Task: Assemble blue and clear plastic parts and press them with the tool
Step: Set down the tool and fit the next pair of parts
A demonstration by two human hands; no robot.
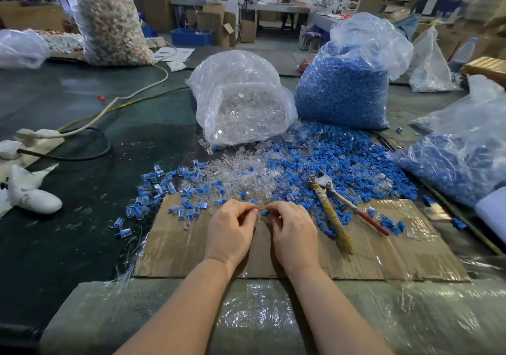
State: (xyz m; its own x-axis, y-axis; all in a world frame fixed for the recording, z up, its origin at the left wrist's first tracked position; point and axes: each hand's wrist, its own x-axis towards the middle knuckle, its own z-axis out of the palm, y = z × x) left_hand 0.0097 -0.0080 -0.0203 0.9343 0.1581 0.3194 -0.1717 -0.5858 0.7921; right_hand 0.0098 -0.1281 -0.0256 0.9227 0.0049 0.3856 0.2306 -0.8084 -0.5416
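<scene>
My left hand (231,230) and my right hand (293,230) meet over the cardboard sheet (369,258), fingers curled. The right fingers pinch a small blue part (265,213). The left fingers pinch a small clear part (260,207) that is hard to make out. Just beyond the hands lies a heap of loose clear parts (241,173), and to its right a heap of loose blue parts (342,162). Joined blue-and-clear pieces (161,190) are scattered to the left. The pliers-like tool (332,206), with a wrapped handle and a red handle, lies on the cardboard right of my right hand.
A bag of clear parts (241,99) and a bag of blue parts (345,88) stand behind the heaps. Another bag of blue parts (460,160) lies at the right. A power strip and cables (41,138) and a white cloth (32,195) are at the left.
</scene>
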